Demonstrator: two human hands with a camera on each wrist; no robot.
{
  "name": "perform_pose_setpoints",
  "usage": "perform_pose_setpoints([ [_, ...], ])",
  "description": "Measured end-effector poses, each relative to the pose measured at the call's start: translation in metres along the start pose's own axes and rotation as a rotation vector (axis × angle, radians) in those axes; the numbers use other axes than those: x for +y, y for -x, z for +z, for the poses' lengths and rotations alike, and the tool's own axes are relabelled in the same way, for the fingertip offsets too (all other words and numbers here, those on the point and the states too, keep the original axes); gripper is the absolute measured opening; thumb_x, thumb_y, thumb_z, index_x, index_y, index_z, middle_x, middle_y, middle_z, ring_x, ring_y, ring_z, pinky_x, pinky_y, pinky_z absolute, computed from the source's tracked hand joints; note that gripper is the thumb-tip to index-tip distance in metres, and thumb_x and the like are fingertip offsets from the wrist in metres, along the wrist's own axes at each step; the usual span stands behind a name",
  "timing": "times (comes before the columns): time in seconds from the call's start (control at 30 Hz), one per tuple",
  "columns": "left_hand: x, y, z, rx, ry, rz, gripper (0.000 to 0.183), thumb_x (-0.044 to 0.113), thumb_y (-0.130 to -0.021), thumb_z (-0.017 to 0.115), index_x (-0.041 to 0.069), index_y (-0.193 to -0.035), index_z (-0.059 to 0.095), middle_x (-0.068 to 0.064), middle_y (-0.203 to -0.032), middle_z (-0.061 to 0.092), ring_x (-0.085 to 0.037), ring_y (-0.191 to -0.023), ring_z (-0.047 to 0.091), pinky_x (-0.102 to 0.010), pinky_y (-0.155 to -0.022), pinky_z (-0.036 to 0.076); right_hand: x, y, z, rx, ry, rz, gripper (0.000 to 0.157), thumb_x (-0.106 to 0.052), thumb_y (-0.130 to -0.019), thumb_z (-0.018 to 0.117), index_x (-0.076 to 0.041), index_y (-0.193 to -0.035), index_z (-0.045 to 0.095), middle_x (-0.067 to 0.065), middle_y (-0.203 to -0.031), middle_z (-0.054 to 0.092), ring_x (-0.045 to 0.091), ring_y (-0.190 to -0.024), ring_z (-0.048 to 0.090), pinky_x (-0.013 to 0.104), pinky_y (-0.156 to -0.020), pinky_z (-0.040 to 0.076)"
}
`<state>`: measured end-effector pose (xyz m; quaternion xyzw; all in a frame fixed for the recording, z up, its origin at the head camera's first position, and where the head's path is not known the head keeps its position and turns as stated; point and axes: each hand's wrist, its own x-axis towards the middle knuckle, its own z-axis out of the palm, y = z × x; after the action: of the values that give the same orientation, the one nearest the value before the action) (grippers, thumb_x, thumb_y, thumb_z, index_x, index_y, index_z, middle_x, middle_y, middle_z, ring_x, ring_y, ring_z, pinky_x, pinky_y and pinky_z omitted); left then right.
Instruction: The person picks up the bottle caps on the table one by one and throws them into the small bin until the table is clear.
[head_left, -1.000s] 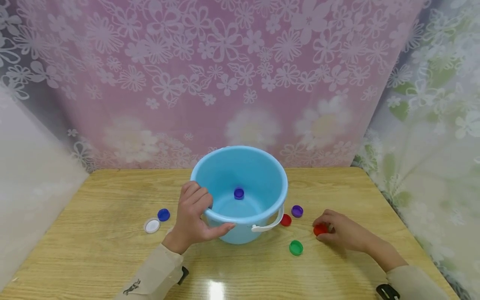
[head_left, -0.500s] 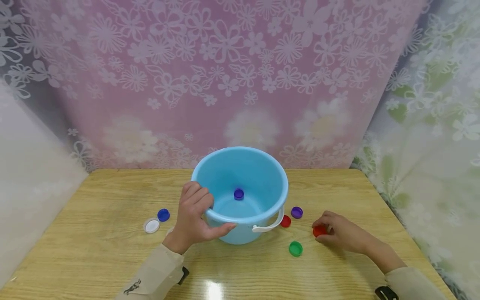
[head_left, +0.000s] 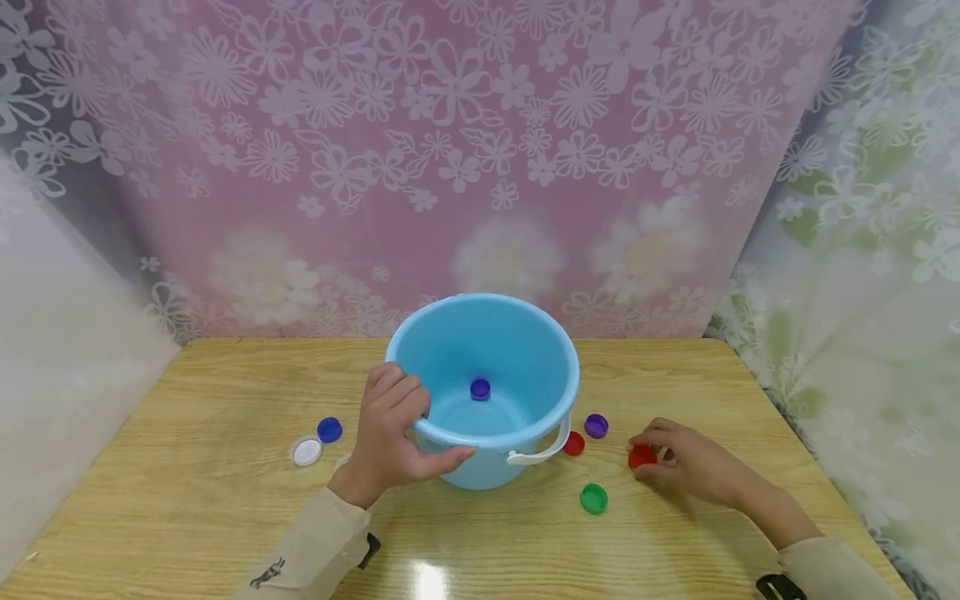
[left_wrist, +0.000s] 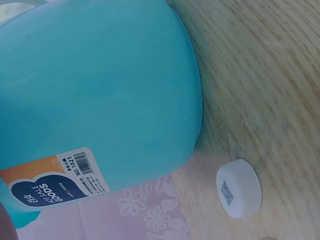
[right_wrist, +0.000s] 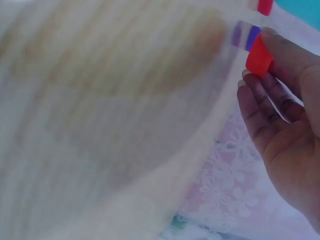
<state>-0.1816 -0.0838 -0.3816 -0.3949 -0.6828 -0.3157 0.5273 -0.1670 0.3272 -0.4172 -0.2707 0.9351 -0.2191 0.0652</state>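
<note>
One purple cap (head_left: 480,388) sits inside the blue bucket (head_left: 483,329), and over the past second that count has not gone up. Hardly anything differs from the earlier pictures: the whole view has slid very slightly, while both hands keep their places. The right hand (head_left: 686,462) has a narrow pinch on a red cap (head_left: 641,457), thumb on one side and fingertip on the other, its remaining fingers loosely extended. That cap is well apart from the bucket, low over the table (head_left: 487,546); whether it touches the wood I cannot tell. The left hand (head_left: 393,425) still grips the bucket's rim, keeping it steady, I judge. So the work looks paused at the grasp, with the red cap held but not brought in. A second red cap (head_left: 574,443) lies just beside the bucket near the white handle (head_left: 542,456), with a second purple cap (head_left: 597,426) and a green cap (head_left: 594,498) nearby. A blue cap (head_left: 329,430) and a white disc (head_left: 306,451) lie on the left.
</note>
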Motion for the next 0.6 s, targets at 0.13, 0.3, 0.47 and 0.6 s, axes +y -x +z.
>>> perform_pose_setpoints([
  [0.13, 0.000, -0.001, 0.000, 0.003, -0.002, -0.002, 0.059, 0.064, -0.077, 0.061, 0.016, -0.063, 0.030, 0.002, -0.060, 0.032, -0.017, -0.060, 0.029, -0.039, -0.069, 0.026, -0.001, 0.001, -0.007, 0.067, 0.045, -0.024, 0.036, -0.027, -0.091, 0.066, -0.004, -0.117, 0.064, -0.004, -0.104, 0.056, 0.004, -0.082, 0.055, 0.026, -0.066, 0.049],
  [0.3, 0.001, -0.001, -0.001, -0.001, -0.010, 0.001, 0.059, 0.064, -0.077, 0.060, 0.016, -0.063, 0.030, 0.002, -0.060, 0.032, -0.017, -0.060, 0.028, -0.039, -0.069, 0.026, -0.007, 0.002, -0.020, 0.122, 0.047, -0.025, 0.035, -0.026, -0.092, 0.064, -0.006, -0.121, 0.063, -0.003, -0.108, 0.057, 0.008, -0.087, 0.058, 0.029, -0.069, 0.051],
  [0.47, 0.001, -0.002, -0.001, -0.001, -0.008, 0.003, 0.059, 0.064, -0.078, 0.060, 0.015, -0.063, 0.030, 0.002, -0.060, 0.032, -0.017, -0.060, 0.028, -0.039, -0.069, 0.026, -0.015, 0.002, -0.038, 0.189, 0.054, -0.038, 0.036, -0.022, -0.090, 0.066, -0.005, -0.122, 0.062, 0.002, -0.110, 0.058, 0.009, -0.084, 0.059, 0.028, -0.070, 0.052],
  [0.6, 0.001, -0.002, -0.001, 0.000, -0.003, 0.003, 0.059, 0.064, -0.078, 0.060, 0.015, -0.063, 0.030, 0.002, -0.061, 0.032, -0.017, -0.060, 0.028, -0.039, -0.069, 0.026, -0.019, 0.001, -0.050, 0.264, 0.075, -0.071, 0.037, -0.016, -0.088, 0.070, -0.005, -0.122, 0.061, 0.003, -0.110, 0.058, 0.010, -0.081, 0.061, 0.028, -0.067, 0.052],
])
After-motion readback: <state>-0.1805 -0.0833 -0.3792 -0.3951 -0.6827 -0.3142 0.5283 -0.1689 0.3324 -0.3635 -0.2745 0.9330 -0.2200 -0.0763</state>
